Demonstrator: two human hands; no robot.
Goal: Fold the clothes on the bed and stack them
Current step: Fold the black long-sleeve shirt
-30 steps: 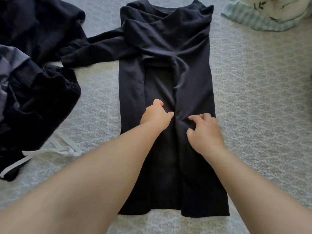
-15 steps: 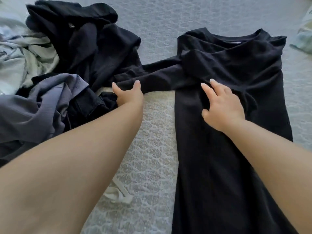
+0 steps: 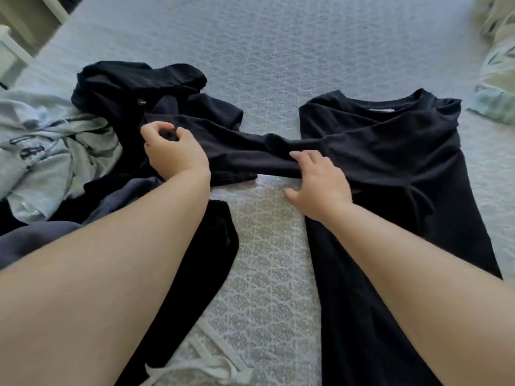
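the left hand [image 3: 174, 154] curls its fingers [image 3: 156, 129] round the cuff of the black shirt's sleeve [image 3: 245, 151], at nine o'clock. the right hand [image 3: 320, 182] rests spread fingers [image 3: 302, 157] on the sleeve. the black shirt [image 3: 390, 168] lies flat on the bed [image 3: 264, 246] at three o'clock.

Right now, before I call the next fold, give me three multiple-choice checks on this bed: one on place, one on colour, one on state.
1. Where does the unfolded pile lie relative to the black shirt?
A. To its left
B. To its right
C. On top of it

2. What colour is the printed garment at the far left?
A. Red
B. Light grey
C. Yellow

3. What is the left hand doing?
A. Lying flat on the bed cover
B. Pinching the end of the shirt's sleeve
C. Hanging off the bed

Key: 1 A, the clothes pile sits left of the shirt. 2 B, the light grey garment is pale with dark print. 3 B, its fingers curl round the sleeve.
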